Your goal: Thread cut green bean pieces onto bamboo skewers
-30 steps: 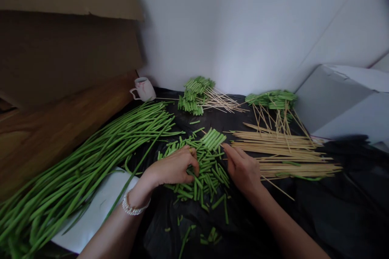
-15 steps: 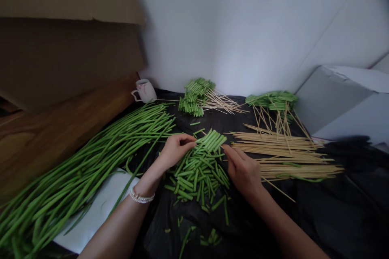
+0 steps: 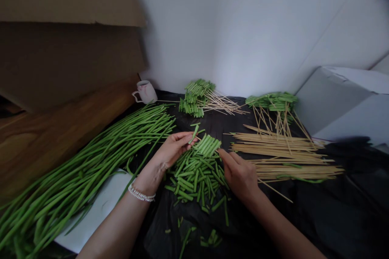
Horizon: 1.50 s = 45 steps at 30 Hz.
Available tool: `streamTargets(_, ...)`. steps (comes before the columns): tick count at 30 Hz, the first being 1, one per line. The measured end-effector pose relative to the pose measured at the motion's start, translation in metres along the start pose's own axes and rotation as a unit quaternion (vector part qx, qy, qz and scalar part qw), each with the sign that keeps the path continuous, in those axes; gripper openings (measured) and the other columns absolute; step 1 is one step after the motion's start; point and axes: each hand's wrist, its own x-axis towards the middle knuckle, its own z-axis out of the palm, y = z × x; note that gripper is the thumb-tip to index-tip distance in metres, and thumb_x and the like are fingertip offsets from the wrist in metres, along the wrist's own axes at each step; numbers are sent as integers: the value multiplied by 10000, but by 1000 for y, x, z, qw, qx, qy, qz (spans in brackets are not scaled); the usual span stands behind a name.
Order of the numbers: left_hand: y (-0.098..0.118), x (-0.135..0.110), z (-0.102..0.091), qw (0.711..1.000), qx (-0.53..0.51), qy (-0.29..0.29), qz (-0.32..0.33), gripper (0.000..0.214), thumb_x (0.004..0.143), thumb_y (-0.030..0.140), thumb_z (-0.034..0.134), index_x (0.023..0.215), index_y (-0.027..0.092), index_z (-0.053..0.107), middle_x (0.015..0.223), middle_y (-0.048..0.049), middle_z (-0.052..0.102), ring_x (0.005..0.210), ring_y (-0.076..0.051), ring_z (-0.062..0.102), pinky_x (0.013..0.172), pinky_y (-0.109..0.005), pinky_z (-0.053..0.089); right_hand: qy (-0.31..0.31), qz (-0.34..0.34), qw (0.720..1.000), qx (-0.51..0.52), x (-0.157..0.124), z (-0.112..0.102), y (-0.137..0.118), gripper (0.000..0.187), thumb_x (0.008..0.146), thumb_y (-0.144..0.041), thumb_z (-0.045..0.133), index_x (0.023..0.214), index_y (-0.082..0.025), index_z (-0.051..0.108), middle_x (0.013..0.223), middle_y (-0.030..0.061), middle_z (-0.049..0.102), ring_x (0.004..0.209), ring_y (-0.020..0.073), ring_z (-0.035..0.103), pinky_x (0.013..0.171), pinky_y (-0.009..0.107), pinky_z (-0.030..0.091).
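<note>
Left hand — earlier in the pile — now pinches a cut stalk.

Dim overall, brightest on the far wall. Sinks into shadow on the cardboard box, left, and black sheet, near right. Shines off the white tray, near left. Blurs and stretches toward the edges; clearest around the cut beans.

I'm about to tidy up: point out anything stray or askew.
Green strands lie among the bare skewers, out of place among wood; one stray skewer slants away from its parallel neighbours. Green scraps are scattered on the black sheet, apart from the cut pile.
</note>
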Motion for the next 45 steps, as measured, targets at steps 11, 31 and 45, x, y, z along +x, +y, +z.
streamTargets(11, 0, 0, 0, 1000, -2, 1, -2, 326, 631, 282, 835, 902, 118, 757, 832, -68, 727, 723, -96, 606, 710, -216, 462, 7, -3, 1000, -2, -1, 2, 1, 320, 891, -127, 434, 1085, -193, 679, 659, -20, 598, 535, 82, 506, 548, 241, 311)
streamTargets(31, 2, -1, 4, 998, 20, 60, 23, 337, 528, 241, 879, 824, 129, 766, 757, -56, 730, 659, -103, 613, 674, -231, 455, 5, -9, 1000, -6, -1, 1, 1, 325, 890, -119, 429, 1086, -193, 677, 670, -22, 607, 534, 83, 513, 542, 240, 313)
streamTargets(45, -5, -1, 5, 998, 33, 43, 37, 307, 587, 299, 851, 834, 143, 757, 817, -63, 736, 742, -140, 646, 765, -270, 476, 0, -9, 1000, -8, -2, 2, 0, 343, 878, -114, 418, 1090, -190, 676, 663, -19, 595, 523, 81, 492, 533, 241, 304)
